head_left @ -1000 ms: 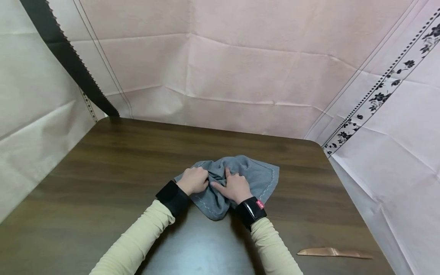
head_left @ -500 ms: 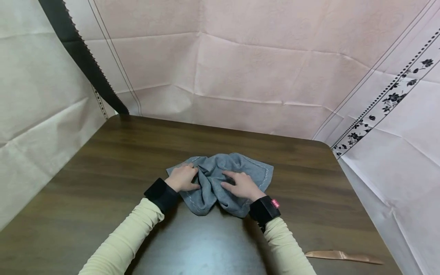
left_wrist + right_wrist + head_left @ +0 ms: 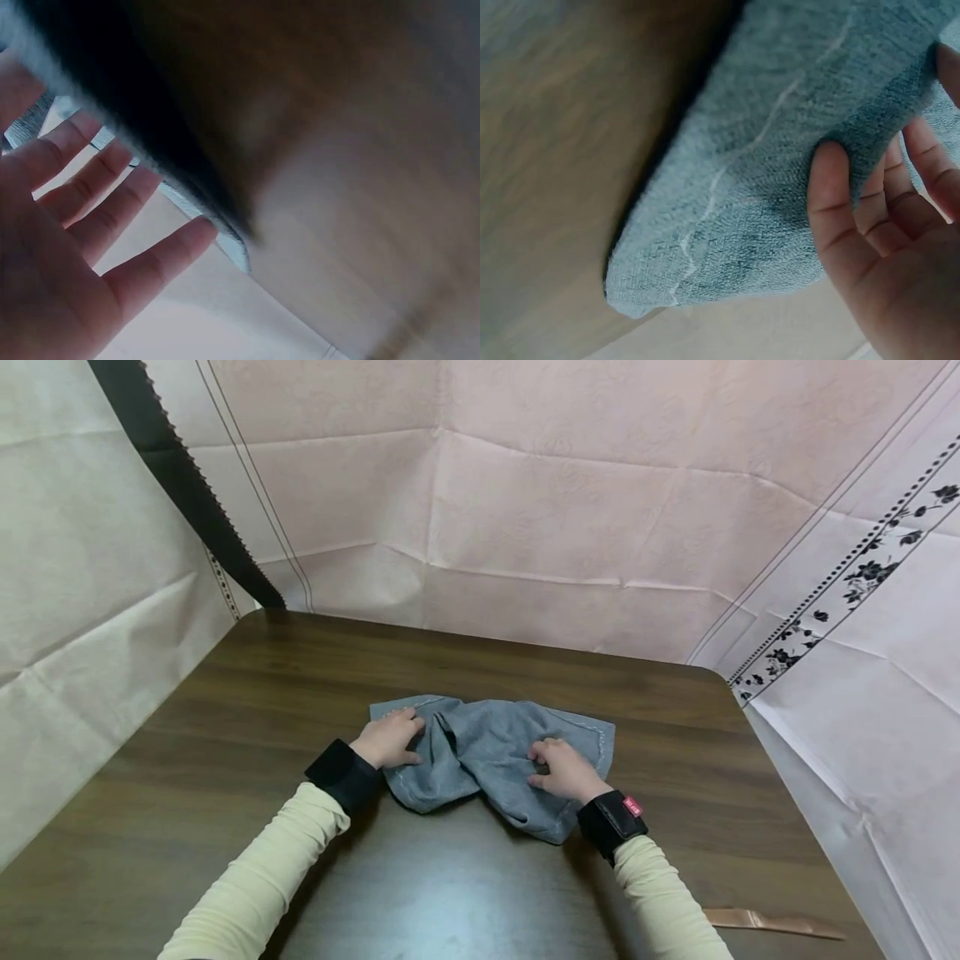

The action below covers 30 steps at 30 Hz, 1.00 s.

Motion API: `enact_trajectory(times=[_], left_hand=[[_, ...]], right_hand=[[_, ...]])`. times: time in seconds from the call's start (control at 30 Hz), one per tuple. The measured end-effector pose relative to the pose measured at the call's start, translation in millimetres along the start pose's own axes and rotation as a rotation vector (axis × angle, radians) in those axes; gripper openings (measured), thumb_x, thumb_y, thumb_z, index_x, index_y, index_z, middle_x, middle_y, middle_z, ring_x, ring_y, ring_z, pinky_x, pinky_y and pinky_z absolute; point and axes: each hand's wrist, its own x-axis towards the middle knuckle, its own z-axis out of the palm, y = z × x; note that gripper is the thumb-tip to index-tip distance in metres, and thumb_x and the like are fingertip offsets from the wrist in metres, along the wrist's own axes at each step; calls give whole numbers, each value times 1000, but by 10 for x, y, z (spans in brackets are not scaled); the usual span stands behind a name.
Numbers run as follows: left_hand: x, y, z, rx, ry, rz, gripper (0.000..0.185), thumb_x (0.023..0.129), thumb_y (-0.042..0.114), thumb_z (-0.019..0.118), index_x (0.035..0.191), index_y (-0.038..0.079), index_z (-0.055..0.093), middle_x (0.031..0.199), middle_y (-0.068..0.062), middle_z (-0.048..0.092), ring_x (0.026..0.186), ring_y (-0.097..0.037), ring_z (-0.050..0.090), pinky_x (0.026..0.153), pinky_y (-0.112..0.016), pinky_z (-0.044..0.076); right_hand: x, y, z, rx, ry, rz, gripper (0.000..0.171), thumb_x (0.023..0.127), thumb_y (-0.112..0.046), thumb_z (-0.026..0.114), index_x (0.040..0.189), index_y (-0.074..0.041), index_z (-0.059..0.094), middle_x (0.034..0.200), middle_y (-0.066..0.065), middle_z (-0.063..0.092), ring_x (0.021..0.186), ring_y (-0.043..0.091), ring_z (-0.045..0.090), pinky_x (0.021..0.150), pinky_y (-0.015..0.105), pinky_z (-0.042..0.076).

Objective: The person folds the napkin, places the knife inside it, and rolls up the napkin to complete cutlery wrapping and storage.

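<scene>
A grey-blue cloth (image 3: 495,752) with white stitching along its edges lies rumpled on the brown table (image 3: 480,893). On its left part rests my left hand (image 3: 390,739). In the left wrist view that hand's fingers (image 3: 161,262) are spread and fairly straight beside the cloth's raised edge. My right hand (image 3: 566,770) touches the right part, its fingers loosely bent with a gap to the thumb. Close up in the right wrist view, the fingertips (image 3: 829,161) lie against the cloth (image 3: 727,217). A deep fold runs between the hands.
A copper-coloured, knife-shaped strip (image 3: 780,924) lies at the table's lower right, partly behind the right sleeve (image 3: 667,893). Pale creased sheets (image 3: 555,510) hang behind and beside the table. A black strip (image 3: 187,485) runs down the left sheet.
My hands have moved apart, left hand leftward and right hand rightward. The cloth between them has spread wider and the bunched middle has flattened somewhat. The head view has shifted slightly.
</scene>
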Motion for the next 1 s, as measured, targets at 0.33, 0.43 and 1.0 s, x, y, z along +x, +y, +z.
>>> enact_trajectory(times=[0.33,0.43,1.0], left_hand=[[16,-171,-131,72,9,-29,41,80,23,71,116,8,59,112,-12,55,103,-30,54,73,-45,47],[19,-203,-139,87,12,-48,41,81,21,69,119,7,58,117,-13,55,106,-32,53,74,-48,47],[-17,-42,-100,73,43,-127,16,90,14,55,100,6,64,101,-15,58,97,-34,54,78,-55,42]], right_hand=[[-102,107,-124,-29,12,-63,21,75,-13,74,82,-9,55,73,0,46,69,15,43,62,31,38],[-147,172,-139,-11,2,-74,22,74,-13,74,80,-9,54,69,-2,43,64,12,40,59,28,35],[-261,264,-472,135,84,-39,8,88,-11,60,88,-5,65,70,-2,58,60,9,50,55,27,40]])
